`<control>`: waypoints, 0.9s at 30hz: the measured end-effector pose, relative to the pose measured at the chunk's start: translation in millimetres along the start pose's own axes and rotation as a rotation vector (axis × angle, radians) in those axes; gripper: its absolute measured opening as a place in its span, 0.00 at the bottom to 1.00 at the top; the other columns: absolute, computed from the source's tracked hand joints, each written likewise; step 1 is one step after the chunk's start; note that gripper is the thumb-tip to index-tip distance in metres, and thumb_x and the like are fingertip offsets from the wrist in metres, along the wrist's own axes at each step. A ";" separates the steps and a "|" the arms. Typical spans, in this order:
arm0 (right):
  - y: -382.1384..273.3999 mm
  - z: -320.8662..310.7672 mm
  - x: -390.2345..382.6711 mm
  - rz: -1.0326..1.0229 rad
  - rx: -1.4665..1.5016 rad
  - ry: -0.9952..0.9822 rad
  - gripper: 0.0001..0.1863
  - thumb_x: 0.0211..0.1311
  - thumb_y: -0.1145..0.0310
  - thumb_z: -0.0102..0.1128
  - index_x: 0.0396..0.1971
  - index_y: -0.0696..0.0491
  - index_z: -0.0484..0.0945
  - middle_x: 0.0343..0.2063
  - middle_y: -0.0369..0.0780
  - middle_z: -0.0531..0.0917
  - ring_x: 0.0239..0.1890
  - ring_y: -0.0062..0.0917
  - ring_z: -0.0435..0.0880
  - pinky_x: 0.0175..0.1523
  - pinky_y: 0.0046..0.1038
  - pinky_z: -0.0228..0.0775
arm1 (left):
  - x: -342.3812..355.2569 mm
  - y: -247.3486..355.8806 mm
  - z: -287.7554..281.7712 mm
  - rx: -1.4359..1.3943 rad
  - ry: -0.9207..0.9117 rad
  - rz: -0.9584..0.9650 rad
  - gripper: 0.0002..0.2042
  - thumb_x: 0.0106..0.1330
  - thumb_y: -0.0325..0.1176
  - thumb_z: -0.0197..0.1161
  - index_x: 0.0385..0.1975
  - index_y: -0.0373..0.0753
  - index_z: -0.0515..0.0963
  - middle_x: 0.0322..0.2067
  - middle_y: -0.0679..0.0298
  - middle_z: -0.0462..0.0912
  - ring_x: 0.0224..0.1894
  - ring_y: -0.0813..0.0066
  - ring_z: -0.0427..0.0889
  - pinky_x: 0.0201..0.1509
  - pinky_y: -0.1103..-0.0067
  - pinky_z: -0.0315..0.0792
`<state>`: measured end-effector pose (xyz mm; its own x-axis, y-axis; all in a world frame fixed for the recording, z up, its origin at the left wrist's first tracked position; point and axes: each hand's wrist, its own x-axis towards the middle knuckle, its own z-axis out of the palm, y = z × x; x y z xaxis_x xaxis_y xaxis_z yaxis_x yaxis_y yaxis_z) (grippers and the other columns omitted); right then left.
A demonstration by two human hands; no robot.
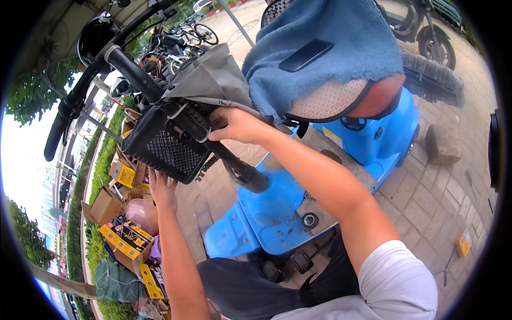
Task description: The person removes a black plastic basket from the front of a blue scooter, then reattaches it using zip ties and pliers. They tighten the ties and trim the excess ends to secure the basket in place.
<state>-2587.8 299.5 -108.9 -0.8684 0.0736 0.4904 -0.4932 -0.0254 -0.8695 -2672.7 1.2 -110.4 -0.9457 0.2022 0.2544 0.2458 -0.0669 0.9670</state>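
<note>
Outdoors in daylight, grey brick paving (437, 197) covers the ground. Cardboard boxes (114, 213) lie beside a green hedge (98, 165). Parked bicycles (184, 40) stand beyond.

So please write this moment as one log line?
left hand: under black plastic mesh basket | right hand: on black steering column | blue electric scooter: blue towel over seat

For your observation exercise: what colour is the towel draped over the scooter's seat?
Blue. The towel shows best in the head view, with a dark phone lying on it.
</note>
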 end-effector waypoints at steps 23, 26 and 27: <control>85.3 -106.9 -219.6 0.695 -1.401 -0.465 0.12 0.52 0.63 0.62 0.32 0.57 0.81 0.30 0.51 0.83 0.37 0.45 0.83 0.41 0.43 0.76 | -88.5 -32.5 25.8 0.146 -0.067 -0.016 0.13 0.68 0.31 0.56 0.48 0.31 0.70 0.35 0.64 0.76 0.35 0.79 0.76 0.40 0.81 0.72; 122.1 -137.9 -231.5 0.771 -1.527 -0.322 0.15 0.55 0.58 0.60 0.34 0.55 0.81 0.33 0.49 0.83 0.39 0.44 0.83 0.44 0.43 0.75 | -90.0 -31.6 29.8 0.130 -0.111 -0.052 0.11 0.68 0.32 0.57 0.45 0.32 0.73 0.33 0.64 0.78 0.33 0.80 0.76 0.39 0.81 0.73; 128.8 -140.0 -237.3 0.749 -1.479 -0.304 0.16 0.55 0.57 0.61 0.34 0.55 0.81 0.36 0.48 0.83 0.41 0.43 0.82 0.45 0.42 0.75 | -90.5 -32.4 31.6 0.146 -0.124 -0.002 0.11 0.68 0.32 0.57 0.45 0.32 0.73 0.34 0.64 0.78 0.33 0.80 0.76 0.39 0.81 0.73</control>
<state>-2438.0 418.3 -345.4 -0.9374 0.2939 -0.1871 0.3185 0.9406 -0.1180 -2588.4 15.9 -164.3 -0.9149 0.3220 0.2435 0.2809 0.0746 0.9568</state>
